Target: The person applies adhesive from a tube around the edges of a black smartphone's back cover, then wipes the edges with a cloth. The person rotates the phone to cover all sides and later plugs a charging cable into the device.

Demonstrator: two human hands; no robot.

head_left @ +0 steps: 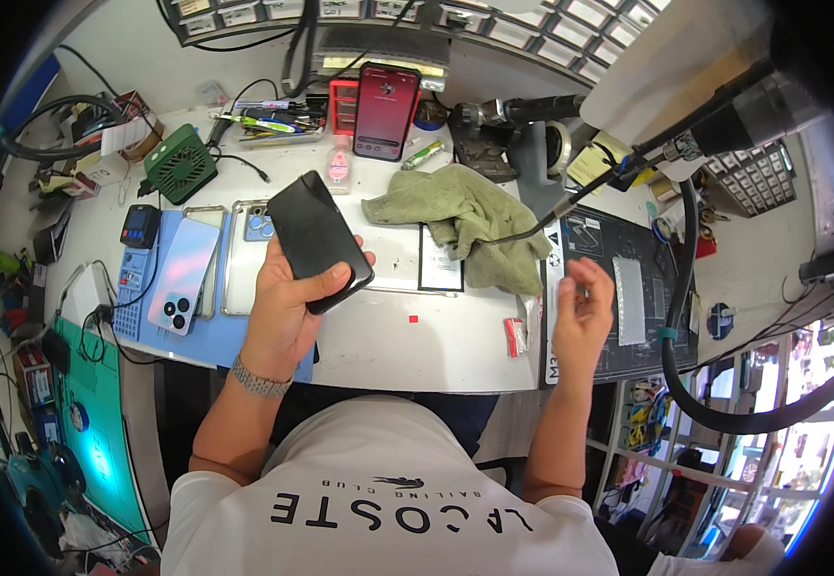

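My left hand (287, 305) is wrapped around a black smartphone (318, 240), thumb across its dark face, and holds it tilted above the white workbench (369, 350). My right hand (582, 302) hovers over the left part of a black repair mat (662, 250). Its fingers are loosely curled, thumb apart, and nothing shows in them. Between my hands lie a crumpled green cloth (479, 221), a flat phone battery (440, 261) partly under it, and a small red-and-white packet (516, 338). A tiny red square (413, 319) rests on the bench.
A pastel phone (183, 274) and clear cases (241, 259) lie on a blue mat at left. Behind stand a green fan (181, 163), a small bottle (339, 165) and an upright lit phone (386, 113). A lamp arm (671, 154) and a thick black hose (690, 259) hang at right.
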